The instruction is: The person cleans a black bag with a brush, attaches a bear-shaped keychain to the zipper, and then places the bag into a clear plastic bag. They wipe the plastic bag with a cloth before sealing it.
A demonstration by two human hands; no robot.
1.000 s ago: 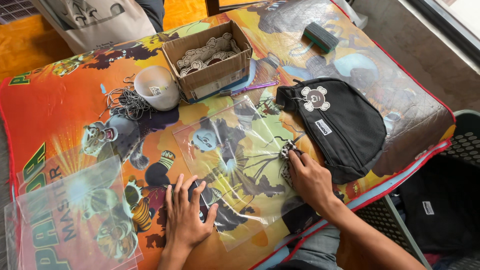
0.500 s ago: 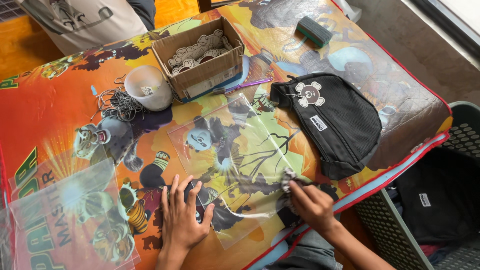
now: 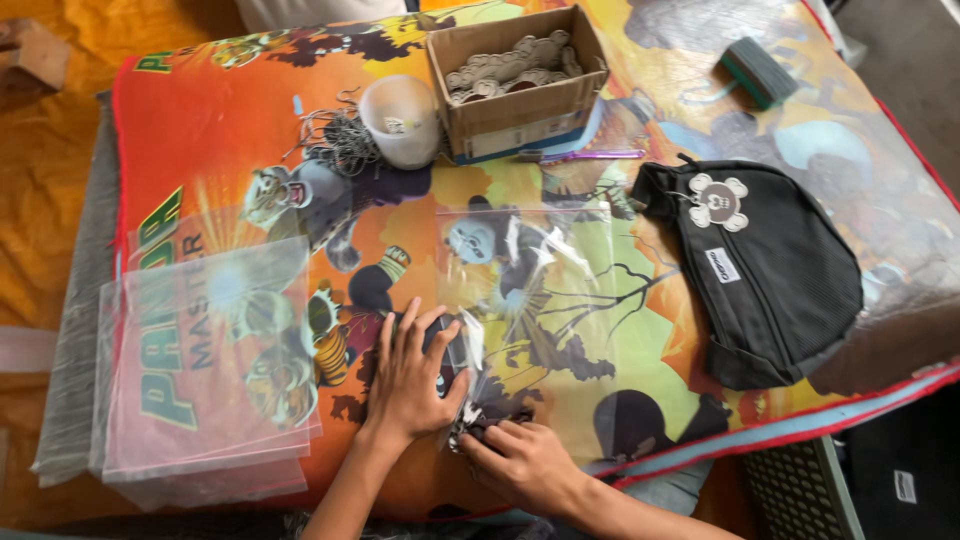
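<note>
A head camera is looking down on a counter covered by a bright cartoon-printed cloth. The left hand is lying flat with fingers spread, pressing down the near left corner of a clear plastic bag. The right hand is just beside it, its grip pinching closed on a small dark keychain at the bag's near edge. The bag's long axis is running away from both hands toward the far side, so the bag lies straight ahead of the keychain. Further off are sitting a black pouch, a cardboard box, a white cup and a stack of clear bags.
</note>
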